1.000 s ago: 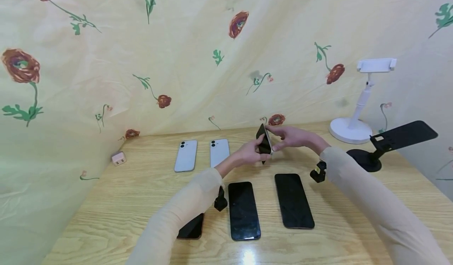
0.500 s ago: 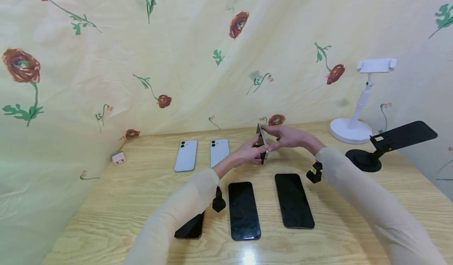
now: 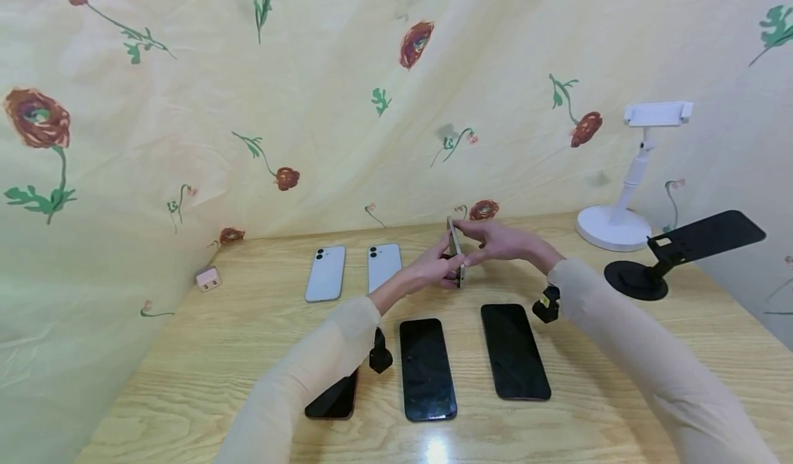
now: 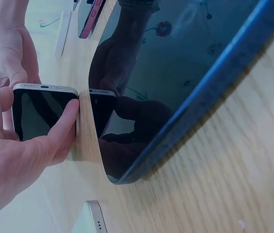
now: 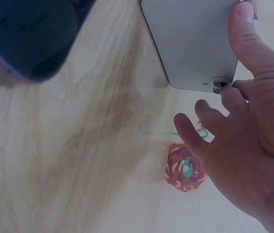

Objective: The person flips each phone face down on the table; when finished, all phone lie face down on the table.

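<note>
1. Far left of the light wooden table [image 3: 204,354], against the flower-printed yellow cloth backdrop [image 3: 347,92]: a small pink-and-white plug adapter [image 3: 207,278].
2. Right of it, two white phones lying face down [image 3: 325,272], side by side and just apart, camera lenses at the far end.
3. Near edge: three black-screened phones lying face up in a row [image 3: 426,367]. The left one is partly hidden under the left sleeve; the other two are in full view.
4. Left hand [image 3: 436,266]: grips the held slim phone with dark screen and pale silver frame [image 3: 456,250] from its screen side. In the left wrist view, the thumb lies along one edge and the fingers curl behind, clamped on the phone [image 4: 42,114].
5. The held phone stands on edge above the table, behind the black row and just right of the white pair. Whether its lower end touches the wood is hard to say from the head view.
6. Right hand [image 3: 495,240]: grips the same phone from its back. In the right wrist view, the thumb presses the pale back [image 5: 195,43] and a fingertip sits by the camera lens; the remaining fingers are spread loosely.
7. Right of the hands: a black tilted-plate phone stand on a round base [image 3: 675,254].
8. Far right rear: a white clamp-top phone stand with a round base [image 3: 632,175].
</note>
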`<state>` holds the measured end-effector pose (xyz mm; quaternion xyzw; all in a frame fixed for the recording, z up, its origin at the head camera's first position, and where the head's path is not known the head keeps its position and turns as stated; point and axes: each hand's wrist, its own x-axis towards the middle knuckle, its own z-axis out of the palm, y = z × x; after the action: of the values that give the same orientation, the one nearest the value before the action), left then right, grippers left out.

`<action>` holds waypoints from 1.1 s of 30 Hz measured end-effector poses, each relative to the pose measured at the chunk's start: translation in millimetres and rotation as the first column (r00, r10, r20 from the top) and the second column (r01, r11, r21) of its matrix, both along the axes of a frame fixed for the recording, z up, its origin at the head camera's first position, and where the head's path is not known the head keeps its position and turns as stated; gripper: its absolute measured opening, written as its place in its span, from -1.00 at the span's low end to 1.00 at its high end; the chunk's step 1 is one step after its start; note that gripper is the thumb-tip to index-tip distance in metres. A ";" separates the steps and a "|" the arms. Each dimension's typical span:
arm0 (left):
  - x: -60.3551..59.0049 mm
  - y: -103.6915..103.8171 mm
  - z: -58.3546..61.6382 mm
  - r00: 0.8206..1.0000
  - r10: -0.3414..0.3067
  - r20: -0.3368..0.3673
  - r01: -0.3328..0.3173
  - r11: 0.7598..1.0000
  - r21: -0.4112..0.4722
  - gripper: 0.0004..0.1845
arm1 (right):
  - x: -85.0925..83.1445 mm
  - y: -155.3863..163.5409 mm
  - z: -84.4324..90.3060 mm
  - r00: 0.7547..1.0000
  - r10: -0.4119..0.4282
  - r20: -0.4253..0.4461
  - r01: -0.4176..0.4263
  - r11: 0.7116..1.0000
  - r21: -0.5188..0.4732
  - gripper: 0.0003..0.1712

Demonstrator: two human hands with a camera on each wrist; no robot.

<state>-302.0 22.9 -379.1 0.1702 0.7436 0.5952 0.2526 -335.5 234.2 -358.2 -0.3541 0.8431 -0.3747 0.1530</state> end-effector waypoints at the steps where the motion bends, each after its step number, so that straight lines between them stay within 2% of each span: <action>1: 0.4 -0.6 0.3 1.000 -0.002 0.004 0.002 1.000 0.002 -0.20 | -0.1 -0.7 -0.7 1.000 0.005 0.002 -0.005 1.000 -0.008 0.04; 8: 0.5 -4.6 1.1 1.000 -0.007 0.017 0.007 1.000 0.000 -0.20 | -2.0 -3.7 -5.8 0.999 0.034 0.024 -0.032 0.997 -0.067 0.04; 14: 0.9 -7.5 2.8 0.998 0.013 0.062 -0.014 1.000 0.017 -0.19 | -1.2 -7.0 -7.1 0.999 0.017 0.028 -0.015 0.998 -0.058 0.06; 21: 1.8 -9.9 2.7 0.994 0.033 0.103 -0.039 0.997 0.060 -0.20 | 1.8 -13.0 -7.8 0.996 0.040 0.077 -0.034 0.996 -0.077 0.06; 27: 2.9 -13.7 3.4 0.992 0.040 0.120 -0.051 0.994 0.092 -0.22 | 0.9 -17.7 -11.2 0.996 0.048 0.076 -0.044 0.997 -0.062 0.11; 33: 3.5 -17.5 -0.1 0.988 0.030 0.152 -0.056 0.984 0.169 -0.22 | -0.2 -19.6 -14.0 0.995 0.068 0.078 -0.062 0.995 -0.082 0.10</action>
<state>-298.4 5.4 -379.2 0.1305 0.6717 0.6739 0.2789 -335.7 214.6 -372.2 -0.3717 0.8086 -0.4170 0.1849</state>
